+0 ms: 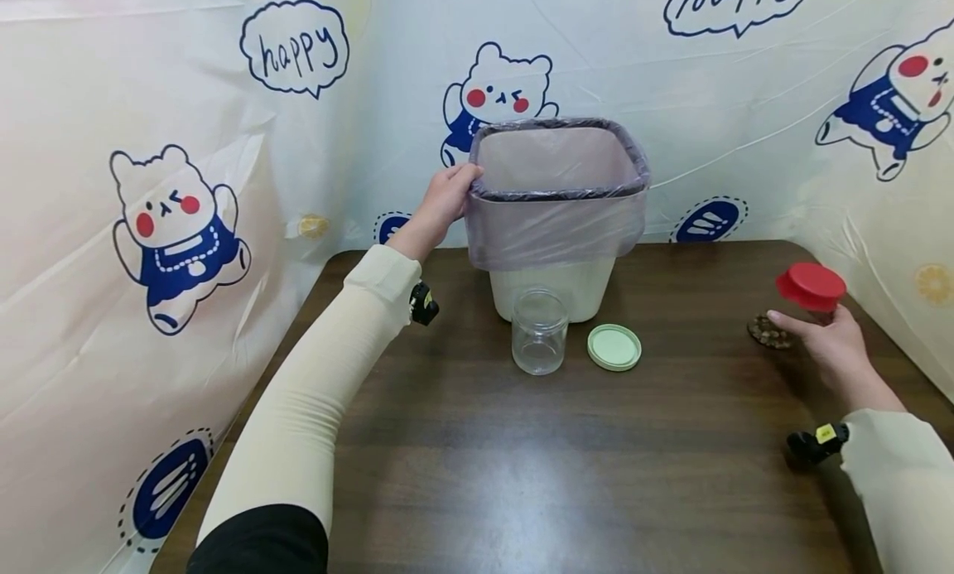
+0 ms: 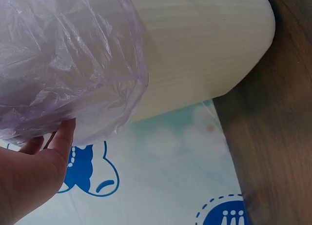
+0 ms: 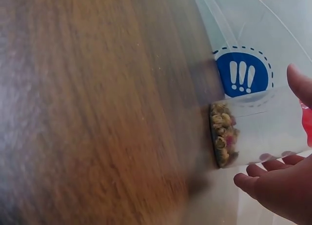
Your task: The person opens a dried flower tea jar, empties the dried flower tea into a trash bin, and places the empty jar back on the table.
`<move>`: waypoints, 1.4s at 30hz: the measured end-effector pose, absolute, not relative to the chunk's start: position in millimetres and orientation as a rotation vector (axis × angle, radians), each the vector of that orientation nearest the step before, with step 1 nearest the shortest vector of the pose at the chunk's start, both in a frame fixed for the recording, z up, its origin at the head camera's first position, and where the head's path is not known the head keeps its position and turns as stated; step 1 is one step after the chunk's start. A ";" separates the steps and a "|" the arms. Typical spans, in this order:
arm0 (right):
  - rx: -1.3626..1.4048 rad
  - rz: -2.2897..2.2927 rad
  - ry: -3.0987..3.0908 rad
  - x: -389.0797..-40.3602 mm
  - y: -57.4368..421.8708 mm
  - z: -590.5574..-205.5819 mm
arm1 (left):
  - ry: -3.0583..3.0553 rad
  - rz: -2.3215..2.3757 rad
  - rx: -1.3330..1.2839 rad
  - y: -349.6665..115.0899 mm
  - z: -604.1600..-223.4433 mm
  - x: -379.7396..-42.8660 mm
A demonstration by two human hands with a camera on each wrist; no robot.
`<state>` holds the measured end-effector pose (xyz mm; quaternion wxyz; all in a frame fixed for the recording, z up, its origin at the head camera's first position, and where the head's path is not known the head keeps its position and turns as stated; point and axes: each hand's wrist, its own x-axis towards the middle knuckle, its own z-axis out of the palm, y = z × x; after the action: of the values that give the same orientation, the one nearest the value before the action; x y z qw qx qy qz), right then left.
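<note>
At the back of the table stands a cream trash bin point(image 1: 555, 288) lined with a pale purple plastic bag point(image 1: 559, 230). My left hand point(image 1: 447, 197) grips its left side near the rim, fingers against the bag in the left wrist view. At the far right, a clear jar point(image 3: 263, 130) with a red lid point(image 1: 811, 286) holds dried flower buds point(image 3: 224, 137) at its bottom. My right hand point(image 1: 838, 350) is around this jar, thumb spread apart from it on one side and the fingers along the other.
An uncapped clear glass jar point(image 1: 540, 334) stands in front of the bin. Right of it a light green lid point(image 1: 614, 347) lies flat on the brown wooden table point(image 1: 514, 466). A printed cloth point(image 1: 395, 85) hangs behind and along both sides.
</note>
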<state>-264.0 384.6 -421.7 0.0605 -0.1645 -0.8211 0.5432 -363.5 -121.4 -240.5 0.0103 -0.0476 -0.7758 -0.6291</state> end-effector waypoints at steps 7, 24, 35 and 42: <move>-0.543 1.646 -2.461 -274.5 389.8 -431.2 | -2.414 -1.963 -0.153 -120.9 -241.0 -363.4; -0.456 1.638 -2.480 -254.0 376.3 -415.4 | -2.427 -2.010 -0.112 -122.8 -240.5 -359.8; -0.363 1.590 -2.515 -246.2 369.2 -416.9 | -2.442 -1.987 -0.110 -124.5 -240.8 -358.8; -0.230 1.577 -2.565 -240.7 358.2 -412.6 | -2.423 -1.964 -0.108 -127.0 -242.1 -358.6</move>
<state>-240.7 358.2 -412.6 0.0610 -0.0761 -0.8478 0.5212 -358.6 -127.0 -242.1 0.0105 -0.0345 -0.7763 -0.6294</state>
